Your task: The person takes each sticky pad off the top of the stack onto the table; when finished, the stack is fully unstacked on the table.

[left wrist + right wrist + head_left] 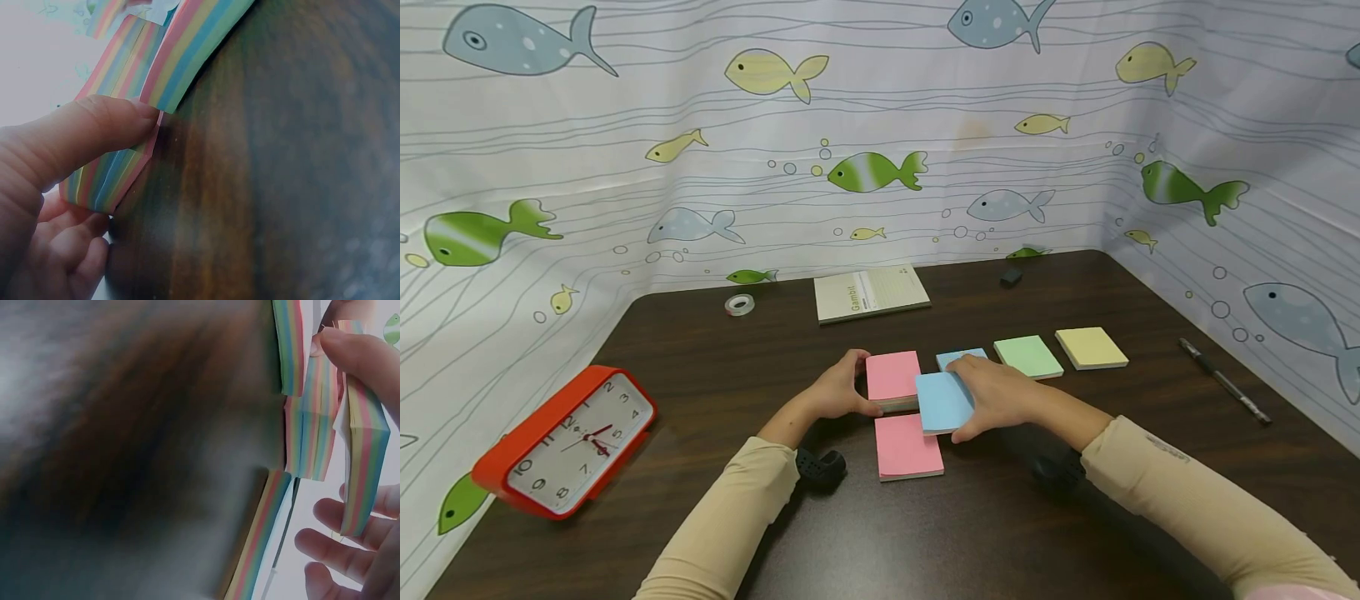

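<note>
My left hand (pixel 854 385) grips a pink-topped sticky-note pad (pixel 892 375) on the dark table (pixel 715 367). In the left wrist view its thumb (pixel 94 131) presses the pad's striped side (pixel 115 178). My right hand (pixel 976 397) holds a blue-topped pad (pixel 942 402) slightly raised, overlapping the pink one's right corner. In the right wrist view the thumb (pixel 356 353) and curled fingers (pixel 340 540) clasp that pad's striped edge (pixel 362 462). A second pink pad (pixel 908 447) lies just in front of both hands. Another blue pad (pixel 957 357) peeks out behind my right hand.
A green pad (pixel 1028 356) and a yellow pad (pixel 1091 347) lie in a row to the right. A pen (pixel 1225 381) lies far right. A notebook (pixel 871 292), tape roll (pixel 740 304) and small black object (pixel 1011 277) sit at the back. A red clock (pixel 568 442) stands front left.
</note>
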Motion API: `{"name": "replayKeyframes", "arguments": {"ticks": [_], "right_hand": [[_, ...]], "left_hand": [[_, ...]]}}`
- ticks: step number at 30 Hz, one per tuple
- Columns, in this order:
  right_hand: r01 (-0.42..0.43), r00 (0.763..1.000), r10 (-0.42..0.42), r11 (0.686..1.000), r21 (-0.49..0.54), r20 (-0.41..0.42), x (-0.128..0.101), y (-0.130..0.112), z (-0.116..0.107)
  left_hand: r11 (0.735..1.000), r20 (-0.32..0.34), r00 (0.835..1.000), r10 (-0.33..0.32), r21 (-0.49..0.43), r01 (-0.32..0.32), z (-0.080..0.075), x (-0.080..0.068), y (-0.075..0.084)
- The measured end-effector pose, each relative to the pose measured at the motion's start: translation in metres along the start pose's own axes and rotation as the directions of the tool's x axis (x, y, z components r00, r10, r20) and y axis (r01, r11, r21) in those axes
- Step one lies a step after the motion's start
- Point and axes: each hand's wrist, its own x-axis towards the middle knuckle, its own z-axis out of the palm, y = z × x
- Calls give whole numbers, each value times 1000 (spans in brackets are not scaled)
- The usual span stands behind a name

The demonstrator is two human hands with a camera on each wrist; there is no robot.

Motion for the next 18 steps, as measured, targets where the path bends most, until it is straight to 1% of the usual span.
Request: {"name": "replayKeyframes", "arguments": {"ticks": [11,18], "right_hand": [[-3,999,3,1000,-16,36,-17,5,2],[-10,999,9,1000,9,44,-27,11,2]], "left_hand": [[1000,1,1000,8,2,-8,-1,0,0],[1000,4,1000,6,-8,-6,0,0,0]]}}
